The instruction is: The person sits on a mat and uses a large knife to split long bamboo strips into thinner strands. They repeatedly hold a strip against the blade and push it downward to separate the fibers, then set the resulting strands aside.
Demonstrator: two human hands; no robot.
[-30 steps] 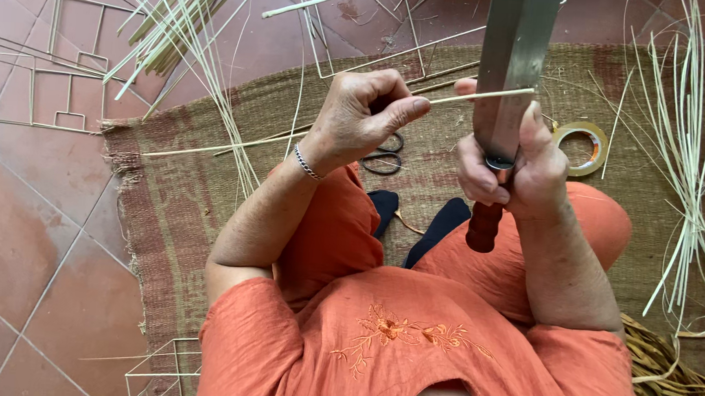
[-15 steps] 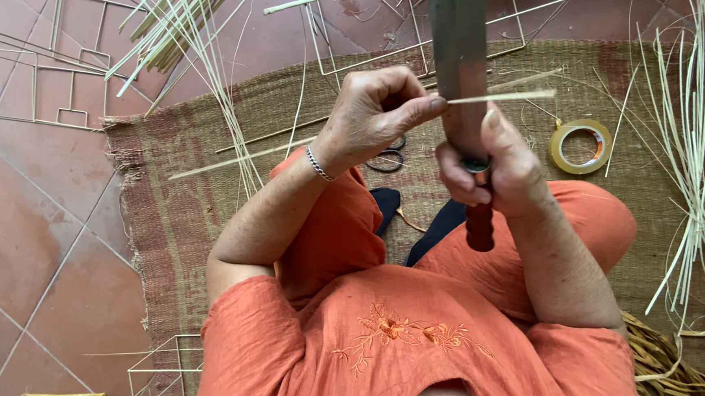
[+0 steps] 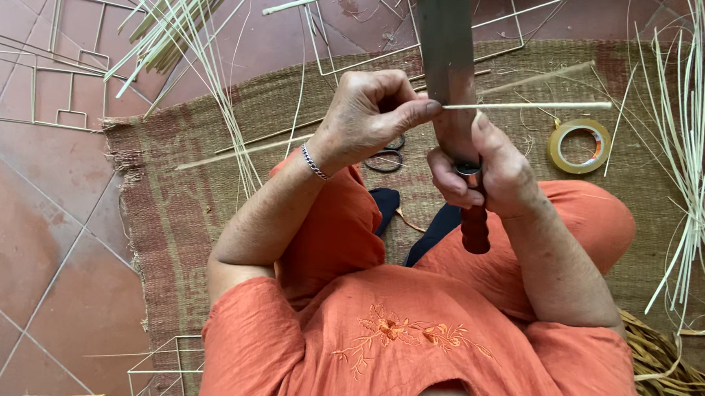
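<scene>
Nearest the camera, an orange tunic (image 3: pixel 408 348) with embroidered flowers covers the person's chest and knees. Just beyond it the right hand (image 3: pixel 485 169) is wrapped tight around a big knife (image 3: pixel 447 57) at the metal collar where the rounded reddish wooden handle meets the broad, flat grey blade, which points away and upward. The left hand (image 3: pixel 370 113), a silver chain bracelet (image 3: pixel 314 163) on its wrist, pinches the near end of a thin, pale bamboo splint (image 3: pixel 529 107) between thumb and forefinger, right against the blade's edge; the splint juts straight out to the right past the blade. Under the hands, black-handled scissors (image 3: pixel 384 155) lie on a coarse woven mat (image 3: pixel 188 212) with a frayed brown edge. A roll of clear tape (image 3: pixel 580 145) rests farther right. Long cream splints (image 3: pixel 697 162) fan out at the right, and square wire frames (image 3: pixel 75 67) lie on the terracotta floor tiles (image 3: pixel 24 227) beyond.
</scene>
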